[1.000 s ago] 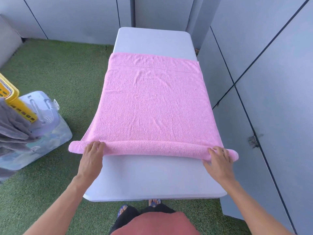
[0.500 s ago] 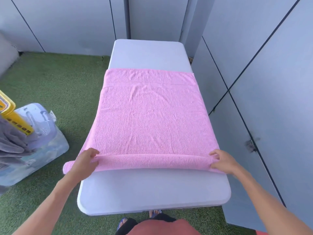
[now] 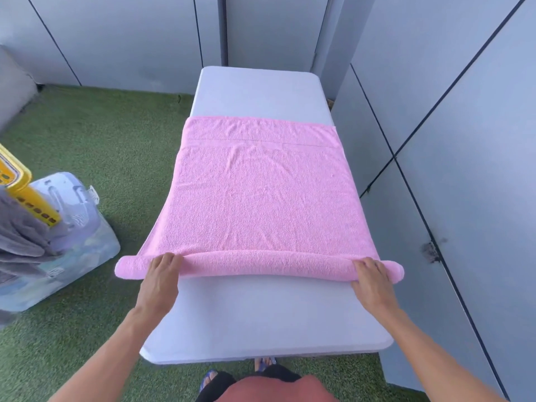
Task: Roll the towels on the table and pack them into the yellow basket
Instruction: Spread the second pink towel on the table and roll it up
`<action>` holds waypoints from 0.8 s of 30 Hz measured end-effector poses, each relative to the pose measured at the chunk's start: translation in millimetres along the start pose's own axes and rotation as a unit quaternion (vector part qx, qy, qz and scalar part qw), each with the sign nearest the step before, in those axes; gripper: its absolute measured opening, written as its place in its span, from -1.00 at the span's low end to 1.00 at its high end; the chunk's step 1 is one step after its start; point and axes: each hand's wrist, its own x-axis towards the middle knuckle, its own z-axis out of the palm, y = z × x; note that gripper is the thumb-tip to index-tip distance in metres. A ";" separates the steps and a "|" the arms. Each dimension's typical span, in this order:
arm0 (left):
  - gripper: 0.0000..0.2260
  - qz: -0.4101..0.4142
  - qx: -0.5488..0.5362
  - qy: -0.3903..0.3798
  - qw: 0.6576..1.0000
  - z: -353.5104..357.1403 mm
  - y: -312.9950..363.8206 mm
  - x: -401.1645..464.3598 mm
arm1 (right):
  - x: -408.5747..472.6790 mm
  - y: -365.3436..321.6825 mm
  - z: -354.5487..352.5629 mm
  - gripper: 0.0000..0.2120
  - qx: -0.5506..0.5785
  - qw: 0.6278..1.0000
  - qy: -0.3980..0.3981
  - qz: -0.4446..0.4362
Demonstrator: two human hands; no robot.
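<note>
Pressed flat-fingered on the rolled near edge of the pink towel (image 3: 261, 195): left hand (image 3: 161, 281) near the roll's left end, right hand (image 3: 372, 281) near its right end, nothing pinched. Beyond the hands, spread unrolled over the white table (image 3: 261, 314), both roll ends overhanging. Far left of the left hand, on green turf (image 3: 95, 140), stood the yellow basket (image 3: 20, 187) with grey towels (image 3: 20, 242).

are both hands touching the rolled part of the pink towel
Touching. The head view shows the left hand and the right hand resting on the rolled edge of the pink towel, fingers laid over the roll near each end.
</note>
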 end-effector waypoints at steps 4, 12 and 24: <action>-0.70 -0.024 0.015 -0.107 0.994 -9.7 -9.5 16.1 | 7.0 7.9 -16.3 -0.87 -0.032 0.996 -0.068 -0.039; -0.62 -0.104 -0.113 -0.109 0.982 -26.2 -7.0 14.8 | 14.6 18.9 -46.5 -0.65 0.188 0.960 -0.191 0.083; -0.41 -0.006 0.086 0.021 0.996 8.0 15.8 -38.5 | -26.0 -1.4 9.6 -0.46 0.013 0.998 0.043 -0.037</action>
